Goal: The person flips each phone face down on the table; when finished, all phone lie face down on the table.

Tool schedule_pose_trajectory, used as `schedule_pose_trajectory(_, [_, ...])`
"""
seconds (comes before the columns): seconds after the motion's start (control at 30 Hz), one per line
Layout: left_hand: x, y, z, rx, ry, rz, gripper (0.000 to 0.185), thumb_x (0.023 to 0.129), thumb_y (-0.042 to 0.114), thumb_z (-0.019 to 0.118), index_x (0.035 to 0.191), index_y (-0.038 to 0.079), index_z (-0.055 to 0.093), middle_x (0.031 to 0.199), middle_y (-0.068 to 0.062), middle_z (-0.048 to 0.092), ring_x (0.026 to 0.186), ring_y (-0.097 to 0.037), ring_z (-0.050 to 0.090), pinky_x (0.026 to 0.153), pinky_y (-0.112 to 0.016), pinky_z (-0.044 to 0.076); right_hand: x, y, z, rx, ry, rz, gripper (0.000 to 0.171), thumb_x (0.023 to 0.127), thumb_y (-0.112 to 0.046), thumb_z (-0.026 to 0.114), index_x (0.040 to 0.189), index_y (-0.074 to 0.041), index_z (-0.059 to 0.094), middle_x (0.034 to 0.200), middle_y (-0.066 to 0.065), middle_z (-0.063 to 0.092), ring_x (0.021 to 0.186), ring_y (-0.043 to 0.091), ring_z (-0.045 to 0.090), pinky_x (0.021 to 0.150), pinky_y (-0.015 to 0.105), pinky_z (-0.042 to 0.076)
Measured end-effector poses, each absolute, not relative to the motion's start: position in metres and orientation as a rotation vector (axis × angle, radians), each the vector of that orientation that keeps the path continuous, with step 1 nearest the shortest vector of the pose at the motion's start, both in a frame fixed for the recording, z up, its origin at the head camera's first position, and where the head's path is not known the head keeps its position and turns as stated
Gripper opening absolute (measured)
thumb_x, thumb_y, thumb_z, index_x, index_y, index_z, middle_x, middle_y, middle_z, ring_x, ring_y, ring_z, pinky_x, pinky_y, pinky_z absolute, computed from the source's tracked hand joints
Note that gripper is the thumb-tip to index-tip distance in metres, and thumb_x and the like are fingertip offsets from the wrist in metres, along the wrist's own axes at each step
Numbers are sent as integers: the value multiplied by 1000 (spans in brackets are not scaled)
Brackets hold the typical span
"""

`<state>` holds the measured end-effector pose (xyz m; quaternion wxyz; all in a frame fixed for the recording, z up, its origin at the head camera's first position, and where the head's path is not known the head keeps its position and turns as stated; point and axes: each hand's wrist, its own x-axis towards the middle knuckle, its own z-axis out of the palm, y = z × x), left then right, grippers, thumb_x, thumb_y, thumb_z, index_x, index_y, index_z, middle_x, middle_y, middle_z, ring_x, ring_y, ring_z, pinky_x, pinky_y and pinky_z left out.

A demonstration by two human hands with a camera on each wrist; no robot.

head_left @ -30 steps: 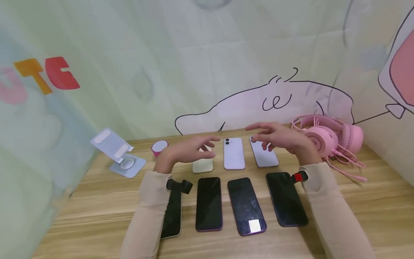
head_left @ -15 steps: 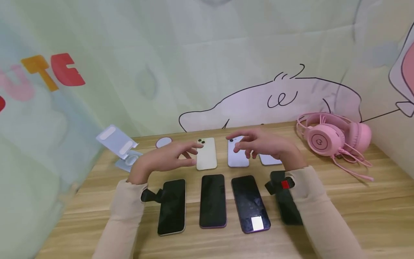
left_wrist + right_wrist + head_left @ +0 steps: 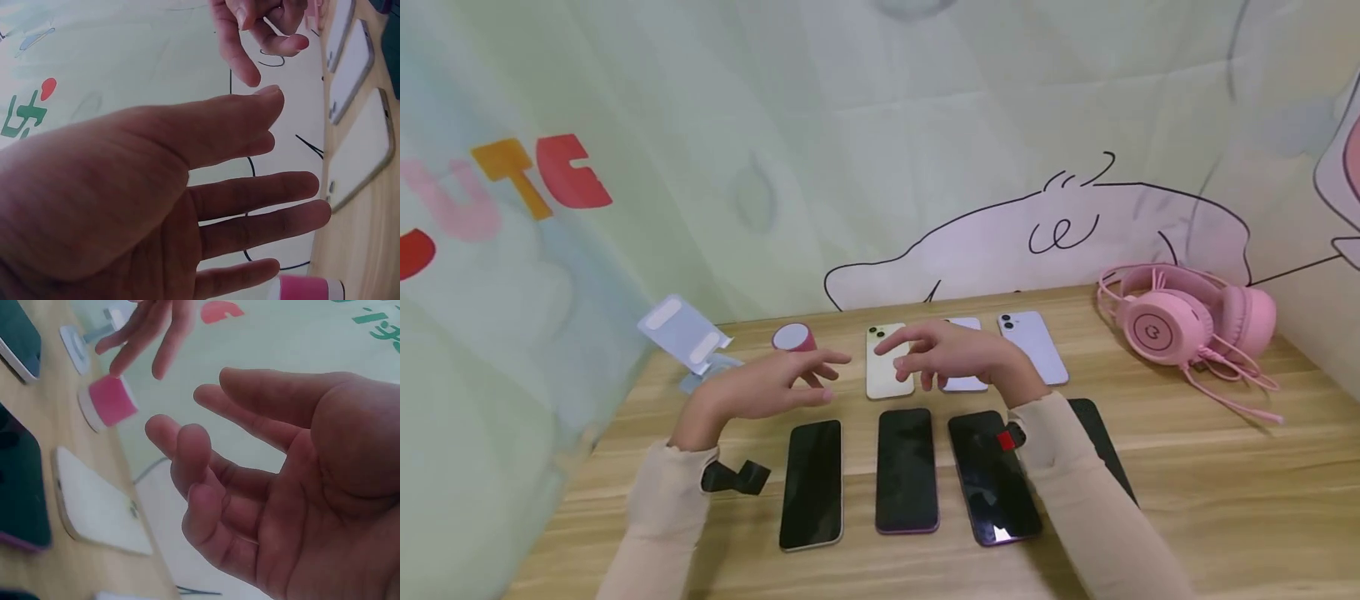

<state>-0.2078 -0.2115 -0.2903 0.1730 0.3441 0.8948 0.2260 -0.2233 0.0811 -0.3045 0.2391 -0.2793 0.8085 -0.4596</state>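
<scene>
My left hand hovers over the table's left half with its fingers spread and nothing in them. To its right, my right hand hangs in the air with loosely bent fingers, also holding nothing. In the head view it overlaps a cream phone and a lilac phone, both lying back side up. Another lilac phone lies to the right of them. Nearer the front is a row of dark-screened phones: one at left, a purple-edged one, a third, and one partly hidden by the right sleeve.
Behind the left hand stand a pale blue phone stand and a pink cylinder with a white top. Pink headphones with a trailing cable lie at the back right. A printed cloth backs the wooden table.
Both hands have moved left; the right one has passed from over the right lilac phone to between the cream and middle lilac ones. The view has shifted slightly. The phones stay put.
</scene>
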Motion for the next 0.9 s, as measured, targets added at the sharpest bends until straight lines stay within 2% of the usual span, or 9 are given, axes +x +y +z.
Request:
schedule_pose_trajectory(0.1, [-206, -218, -297, 960, 2540, 649, 56, 99, 32, 63, 146, 7, 47, 134, -15, 61, 120, -33, 60, 97, -48, 51, -224, 69, -311, -745, 2193, -1241, 39, 101, -22, 61, 139, -19, 58, 110, 14, 68, 83, 44, 61, 68, 37, 53])
schedule_pose_trajectory(0.23, [-201, -230, -306, 940, 2535, 629, 53, 100, 27, 63, 144, 3, 48, 121, -13, 67, 112, -27, 64, 93, -45, 53, -221, 52, -316, -732, 2178, -1204, 36, 100, -20, 61, 136, -18, 60, 109, 16, 68, 80, 42, 62, 68, 37, 53])
schedule_pose_trajectory(0.43, [-197, -247, -315, 934, 2527, 525, 49, 99, 26, 64, 139, 0, 52, 103, 3, 70, 94, -13, 66, 83, -35, 54, -219, 26, -324, -735, 2104, -1174, 37, 98, -15, 61, 136, -14, 61, 105, 14, 66, 76, 40, 63, 59, 30, 49])
schedule_pose_trajectory(0.57, [-197, -250, -320, 910, 2520, 494, 46, 97, 27, 66, 135, 2, 55, 97, 5, 69, 85, -10, 64, 79, -32, 54, -215, 13, -331, -731, 2079, -1140, 35, 97, -12, 62, 132, -15, 64, 100, 7, 66, 69, 32, 65, 54, 28, 48])
schedule_pose_trajectory(0.77, [-203, -249, -331, 845, 2474, 495, 41, 96, 24, 69, 129, 3, 59, 88, 5, 67, 78, -11, 61, 74, -30, 52, -209, 4, -343, -621, 2008, -1102, 37, 98, -5, 58, 134, -16, 62, 88, 15, 72, 58, 20, 61, 49, 25, 46])
schedule_pose_trajectory(0.9, [-206, -248, -337, 843, 2457, 484, 38, 94, 21, 70, 127, 5, 59, 78, 6, 62, 69, -11, 55, 66, -27, 48, -208, 2, -346, -553, 1973, -1137, 41, 97, -2, 58, 137, -13, 57, 89, 16, 74, 58, 19, 61, 49, 24, 47])
